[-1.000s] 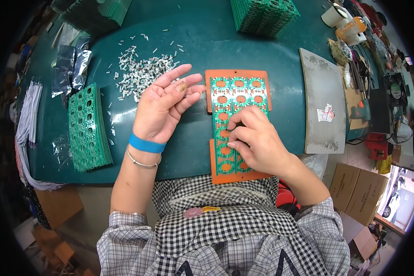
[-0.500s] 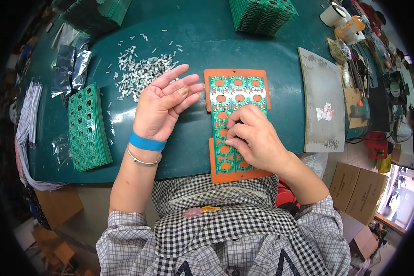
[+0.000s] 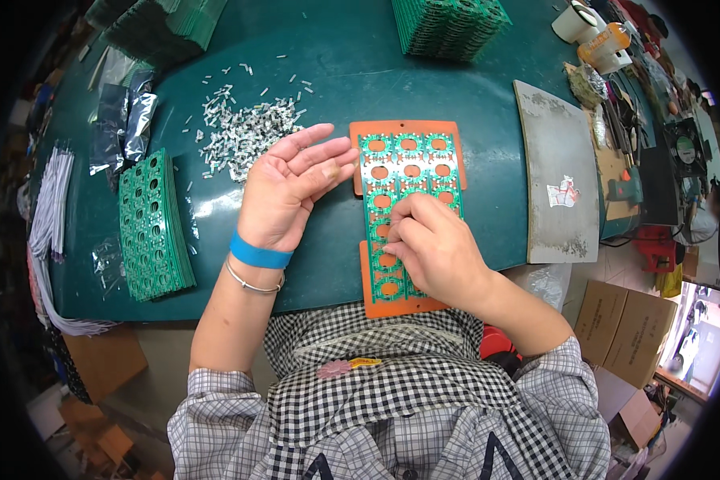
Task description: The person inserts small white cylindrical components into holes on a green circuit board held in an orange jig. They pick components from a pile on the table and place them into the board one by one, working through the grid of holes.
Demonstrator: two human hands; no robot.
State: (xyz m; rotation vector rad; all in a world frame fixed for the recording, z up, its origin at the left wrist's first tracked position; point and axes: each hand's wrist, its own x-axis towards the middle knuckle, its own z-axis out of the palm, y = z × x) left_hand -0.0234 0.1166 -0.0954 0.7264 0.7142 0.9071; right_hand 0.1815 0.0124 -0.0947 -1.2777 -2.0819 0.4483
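Observation:
A green circuit board panel [image 3: 379,172] with rows of round cut-outs lies on an orange fixture plate [image 3: 448,130] at the table's near edge. Over its lower middle is my right hand [image 3: 440,252], thumb and forefinger pinched together against the panel. Whatever sits between those fingertips is too small to make out. My left hand [image 3: 284,188] is raised just left of the panel, palm up, its fingers stretched out and the thumb lying across toward them. Beyond it lies a scattered heap of small white parts [image 3: 252,132].
On the left stand a stack of green panels [image 3: 150,228], a bundle of white wires [image 3: 50,200] and silvery bags [image 3: 140,120]. More panels are stacked at the far side [image 3: 448,28]. A grey worn board [image 3: 560,168] lies on the right, with tools and a spool [image 3: 574,24] beyond.
My left hand has shifted slightly right and nearer me, its fingers now closer together. The right hand stays pinched at nearly the same spot on the panel.

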